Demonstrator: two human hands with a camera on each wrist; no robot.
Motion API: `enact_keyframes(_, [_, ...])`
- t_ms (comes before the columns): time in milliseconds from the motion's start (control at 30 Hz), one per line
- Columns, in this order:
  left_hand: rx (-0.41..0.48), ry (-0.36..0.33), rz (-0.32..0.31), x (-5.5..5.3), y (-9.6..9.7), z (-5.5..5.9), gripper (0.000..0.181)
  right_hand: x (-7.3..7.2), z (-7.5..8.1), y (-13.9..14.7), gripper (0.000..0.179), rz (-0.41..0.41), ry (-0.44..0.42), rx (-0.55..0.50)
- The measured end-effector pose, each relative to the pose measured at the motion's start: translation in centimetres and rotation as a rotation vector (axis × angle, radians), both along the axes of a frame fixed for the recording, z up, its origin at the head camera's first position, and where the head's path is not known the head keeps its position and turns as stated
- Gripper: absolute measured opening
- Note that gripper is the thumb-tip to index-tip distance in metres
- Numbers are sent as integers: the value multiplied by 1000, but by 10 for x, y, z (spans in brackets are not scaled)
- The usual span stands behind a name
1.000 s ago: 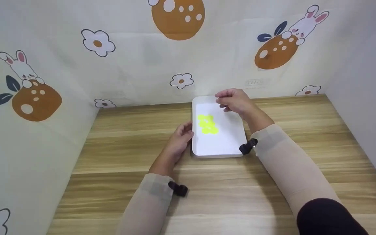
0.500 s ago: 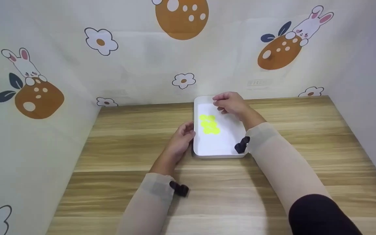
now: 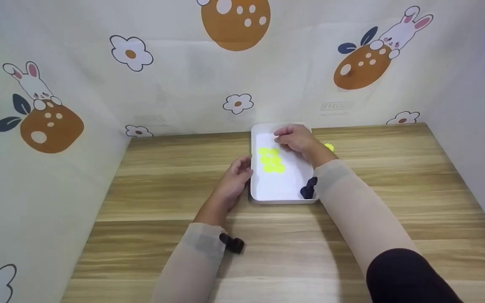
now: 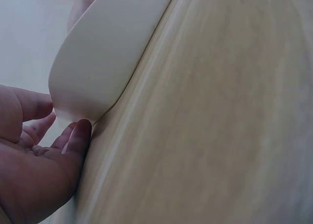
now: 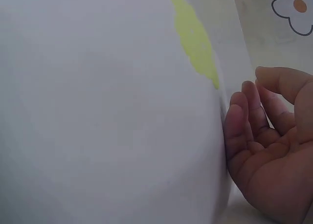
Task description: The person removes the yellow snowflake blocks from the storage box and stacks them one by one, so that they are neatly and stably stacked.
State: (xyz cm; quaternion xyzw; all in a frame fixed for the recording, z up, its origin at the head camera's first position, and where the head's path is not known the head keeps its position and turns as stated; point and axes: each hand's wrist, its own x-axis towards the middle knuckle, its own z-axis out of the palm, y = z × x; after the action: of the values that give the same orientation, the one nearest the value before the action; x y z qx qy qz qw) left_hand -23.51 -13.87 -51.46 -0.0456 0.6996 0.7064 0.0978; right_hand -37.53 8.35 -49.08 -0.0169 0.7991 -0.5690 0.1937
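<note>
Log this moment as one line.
left hand: touches white tray, left side | right hand: at tray's far end, grip unclear | yellow cluster: in tray | yellow piece: table, right of tray

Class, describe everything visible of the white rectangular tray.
This shallow white rectangular tray looks plastic, with rounded corners and a raised rim. It lies on the wood-grain table, near the patterned backdrop, long sides running front to back. Bright yellow rounded shapes cluster inside, left of centre. The left hand touches its left side; the right hand is over its far part.
</note>
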Motion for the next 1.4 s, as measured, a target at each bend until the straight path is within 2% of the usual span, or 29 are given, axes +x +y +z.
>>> enact_keyframes(333, [-2,-9,-2,-1,0,0,53,4,-5,0,32,60,33,97])
enact_keyframes(533, [-4,-29,-6,-2,-1,2,53,4,-7,0,38,97,70,87])
enact_keyframes(800, [-1,-36,-1,-2,0,2,53,4,-7,-1,46,168,95,159])
enact_keyframes(1033, [2,-23,-4,-2,0,0,53,5,-5,-1,43,165,61,226])
enact_keyframes(1400, [-7,-31,-10,-1,-1,1,53,6,-6,-2,42,184,94,258])
